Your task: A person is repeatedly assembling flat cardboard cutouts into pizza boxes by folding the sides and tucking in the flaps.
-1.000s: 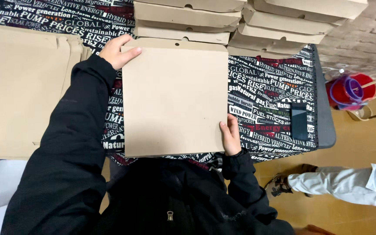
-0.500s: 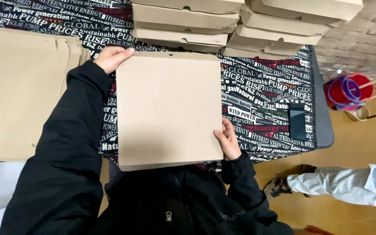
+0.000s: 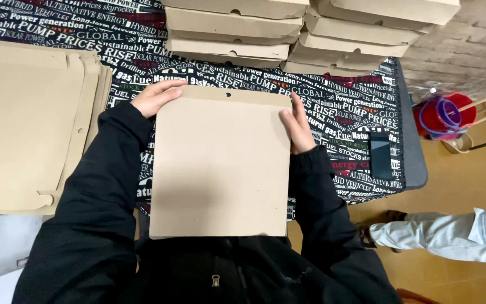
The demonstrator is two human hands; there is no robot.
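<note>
Flat cardboard box [image 3: 220, 169], long axis twelve-to-six, is being gripped at eleven by left hand [image 3: 156, 97], at one by right hand [image 3: 297, 125].

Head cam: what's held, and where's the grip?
A flat cardboard box, held by both hands: left hand on its far left corner, right hand on its right edge near the far corner.

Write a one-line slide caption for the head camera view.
Left hand and right hand hold a closed cardboard box over a printed tablecloth, stacked boxes behind, flat cardboard at left.
</note>
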